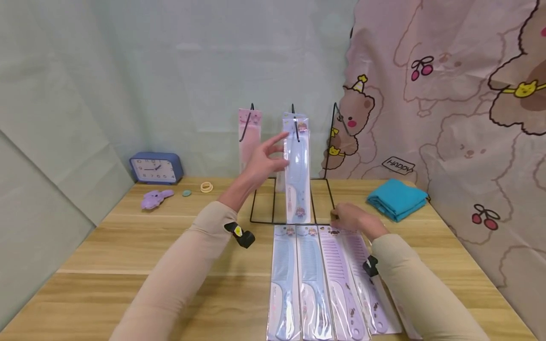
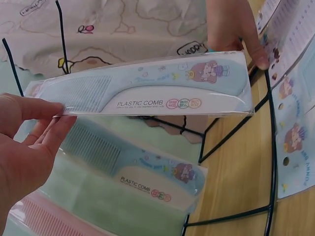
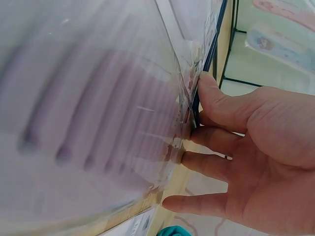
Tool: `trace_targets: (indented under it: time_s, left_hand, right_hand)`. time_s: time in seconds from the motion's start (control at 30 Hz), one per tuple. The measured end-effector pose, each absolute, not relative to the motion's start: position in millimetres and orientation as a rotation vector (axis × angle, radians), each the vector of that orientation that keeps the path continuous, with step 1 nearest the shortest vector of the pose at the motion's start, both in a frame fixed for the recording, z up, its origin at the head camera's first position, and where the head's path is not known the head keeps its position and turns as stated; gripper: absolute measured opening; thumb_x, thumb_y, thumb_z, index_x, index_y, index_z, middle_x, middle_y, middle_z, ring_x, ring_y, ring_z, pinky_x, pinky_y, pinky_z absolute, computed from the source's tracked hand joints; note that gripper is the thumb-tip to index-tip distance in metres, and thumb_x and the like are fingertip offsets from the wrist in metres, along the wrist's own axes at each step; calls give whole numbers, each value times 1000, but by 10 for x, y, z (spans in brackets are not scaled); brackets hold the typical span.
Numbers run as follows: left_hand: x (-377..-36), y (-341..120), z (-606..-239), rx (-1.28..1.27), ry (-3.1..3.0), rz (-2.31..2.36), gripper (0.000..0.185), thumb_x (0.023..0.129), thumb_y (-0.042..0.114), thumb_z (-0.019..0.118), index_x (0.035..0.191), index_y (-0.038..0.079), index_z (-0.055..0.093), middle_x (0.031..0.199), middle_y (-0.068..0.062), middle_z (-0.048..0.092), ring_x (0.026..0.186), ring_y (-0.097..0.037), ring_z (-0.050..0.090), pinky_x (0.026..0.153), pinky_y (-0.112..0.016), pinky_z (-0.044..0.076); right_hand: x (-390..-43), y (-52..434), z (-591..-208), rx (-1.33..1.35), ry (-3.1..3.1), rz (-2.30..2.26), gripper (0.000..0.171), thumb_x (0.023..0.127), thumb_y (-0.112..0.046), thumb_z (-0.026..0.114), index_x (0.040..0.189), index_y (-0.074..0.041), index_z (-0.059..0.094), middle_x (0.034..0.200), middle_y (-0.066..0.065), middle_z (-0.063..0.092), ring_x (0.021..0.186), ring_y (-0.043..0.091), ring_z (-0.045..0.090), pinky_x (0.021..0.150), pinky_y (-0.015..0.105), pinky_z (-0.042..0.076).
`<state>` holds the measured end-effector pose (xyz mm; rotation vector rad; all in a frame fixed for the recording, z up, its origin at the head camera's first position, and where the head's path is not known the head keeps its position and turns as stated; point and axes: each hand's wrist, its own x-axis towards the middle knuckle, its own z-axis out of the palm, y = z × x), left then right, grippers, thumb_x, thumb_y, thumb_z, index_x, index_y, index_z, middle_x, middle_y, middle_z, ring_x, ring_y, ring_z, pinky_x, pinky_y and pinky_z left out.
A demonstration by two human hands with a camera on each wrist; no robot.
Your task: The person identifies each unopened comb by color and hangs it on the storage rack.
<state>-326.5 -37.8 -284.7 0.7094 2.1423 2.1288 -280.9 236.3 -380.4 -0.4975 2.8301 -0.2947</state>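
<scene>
My left hand (image 1: 264,160) pinches the edge of a packaged blue comb (image 1: 297,175), thumb on the front and fingers behind. Its header overlaps the middle hook (image 1: 296,130) of a black wire display rack (image 1: 252,208). Behind it in the left wrist view hangs another packaged blue comb (image 2: 133,167). Down at the rack's front right corner, my right hand (image 1: 356,219) grips the base wire, as the right wrist view shows with its thumb (image 3: 211,96) on the wire. Packaged purple combs (image 1: 341,279) lie close by that hand, partly under the forearm.
A packaged pink comb (image 1: 249,137) hangs on the left hook. Two packaged blue combs (image 1: 283,279) lie before the rack. At left stand a blue clock (image 1: 156,167), a purple plush toy (image 1: 154,199) and small rings (image 1: 206,187). A folded teal cloth (image 1: 396,199) lies right.
</scene>
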Motion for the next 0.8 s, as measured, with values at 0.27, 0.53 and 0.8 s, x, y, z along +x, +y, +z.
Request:
trace_targets:
  time_s: [0.27, 0.53, 0.8]
  left_hand:
    - [-3387, -337, -2800, 636, 2141, 2148, 84, 84, -19, 58, 150, 31, 46, 129, -15, 56, 99, -27, 64, 90, -44, 55]
    - [-3442, -305, -2782, 636, 2213, 2094, 86, 84, -20, 52, 154, 30, 40, 140, -18, 47, 111, -31, 60, 92, -42, 53]
    - [-3445, -315, -2794, 610, 2281, 2027, 85, 87, -13, 58, 156, 33, 36, 150, -13, 39, 135, -32, 45, 105, -44, 45]
  right_hand:
    - [-2800, 2358, -3799, -459, 2828, -298, 46, 96, -16, 68, 133, 10, 58, 109, 18, 66, 94, 23, 60, 82, 42, 52]
    - [-2784, 2343, -3802, -449, 2826, -288, 50, 97, -17, 67, 137, 11, 53, 125, 25, 61, 114, 34, 60, 91, 47, 52]
    - [-2794, 2320, -3799, -426, 2827, -262, 46, 97, -17, 68, 134, 8, 58, 105, 13, 65, 87, 21, 56, 74, 37, 49]
